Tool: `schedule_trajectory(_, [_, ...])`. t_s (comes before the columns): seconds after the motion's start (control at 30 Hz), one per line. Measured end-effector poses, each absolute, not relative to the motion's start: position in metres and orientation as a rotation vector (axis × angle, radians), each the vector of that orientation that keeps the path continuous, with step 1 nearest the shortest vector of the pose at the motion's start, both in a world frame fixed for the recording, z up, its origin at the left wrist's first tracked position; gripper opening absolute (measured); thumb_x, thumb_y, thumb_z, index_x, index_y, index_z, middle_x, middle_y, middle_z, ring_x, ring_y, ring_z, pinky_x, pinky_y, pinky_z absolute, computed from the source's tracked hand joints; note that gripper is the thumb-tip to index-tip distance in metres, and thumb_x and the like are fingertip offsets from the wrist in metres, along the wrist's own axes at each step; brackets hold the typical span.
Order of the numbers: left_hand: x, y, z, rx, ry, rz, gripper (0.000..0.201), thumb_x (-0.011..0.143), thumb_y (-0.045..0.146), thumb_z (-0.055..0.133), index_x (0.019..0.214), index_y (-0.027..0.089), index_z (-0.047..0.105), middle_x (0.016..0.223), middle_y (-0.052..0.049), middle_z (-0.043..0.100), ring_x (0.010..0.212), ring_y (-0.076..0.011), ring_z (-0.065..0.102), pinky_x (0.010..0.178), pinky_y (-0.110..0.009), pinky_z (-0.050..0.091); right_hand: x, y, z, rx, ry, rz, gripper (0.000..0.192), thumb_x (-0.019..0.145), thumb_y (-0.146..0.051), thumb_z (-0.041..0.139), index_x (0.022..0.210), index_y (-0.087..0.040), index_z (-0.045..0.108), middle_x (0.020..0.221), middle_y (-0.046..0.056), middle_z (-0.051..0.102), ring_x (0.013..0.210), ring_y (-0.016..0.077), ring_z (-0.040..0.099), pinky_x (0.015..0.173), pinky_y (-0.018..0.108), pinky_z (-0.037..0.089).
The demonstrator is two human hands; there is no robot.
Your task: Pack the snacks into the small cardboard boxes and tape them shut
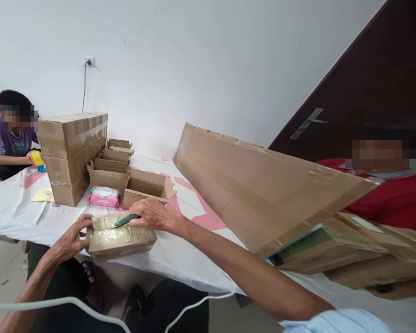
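Your left hand curls over the left end of the small taped carton at the near edge of the tabletop, fingers bent down onto its top, while your right hand pinches a green-handled cutter whose tip lies on the carton's glossy tape. Just beyond stand an open carton, a pink wipes pack and a stack of sealed cartons; a long flattened cardboard sheet leans at your right.
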State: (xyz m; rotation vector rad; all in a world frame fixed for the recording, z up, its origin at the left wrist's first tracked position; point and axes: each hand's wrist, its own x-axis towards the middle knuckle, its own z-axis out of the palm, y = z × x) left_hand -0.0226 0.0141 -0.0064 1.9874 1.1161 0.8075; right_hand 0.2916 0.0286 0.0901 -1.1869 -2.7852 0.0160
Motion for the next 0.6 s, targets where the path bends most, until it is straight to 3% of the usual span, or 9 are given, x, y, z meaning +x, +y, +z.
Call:
schedule_trajectory(0.33, [-0.012, 0.021, -0.006, 2.017, 1.086, 0.798, 0.037, 0.079, 0.031, 0.072, 0.115, 0.024, 0.076, 0.137, -0.010, 0.056, 0.124, -0.0275, 0.060, 0.094, -0.035, 0.061, 0.327, 0.022, 0.104, -1.355, -2.760, 0.038, 0.014, 0.096, -0.026, 0.069, 0.088, -0.020, 0.079, 0.092, 0.004, 0.078, 0.081, 0.0175, 0.063, 0.063, 0.030, 0.024])
schedule_trajectory(0.6, [-0.010, 0.028, -0.001, 2.052, 1.089, 0.785, 0.035, 0.079, 0.035, 0.075, 0.112, 0.025, 0.078, 0.132, -0.009, 0.060, 0.120, -0.0268, 0.063, 0.089, -0.033, 0.061, 0.400, 0.015, 0.109, -1.446, -2.610, 0.050, 0.019, 0.096, -0.030, 0.065, 0.086, -0.025, 0.080, 0.082, 0.002, 0.076, 0.073, 0.0168, 0.060, 0.065, 0.028, 0.031])
